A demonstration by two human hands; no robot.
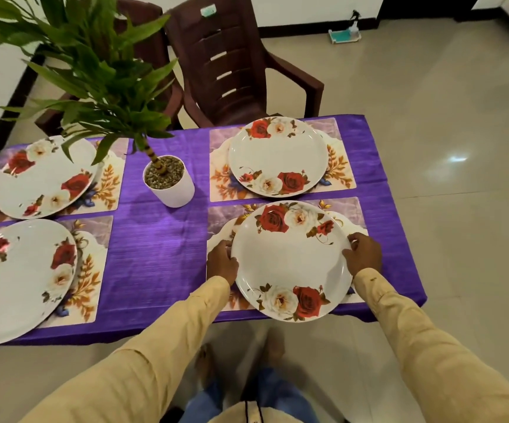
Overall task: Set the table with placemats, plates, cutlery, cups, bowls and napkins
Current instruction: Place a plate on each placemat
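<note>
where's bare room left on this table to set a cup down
Widest bare patch: purple cloth between the near left placemat and near right placemat, in front of the plant pot. A narrower strip runs along the right edge beside the far right placemat. Crowded: plates cover the mats; the left hand and right hand hold the near right plate.

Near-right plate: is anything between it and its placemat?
Nothing visible. The left hand and right hand hold the plate by its rim, on or just over the placemat; its exposed edges carry nothing.
</note>
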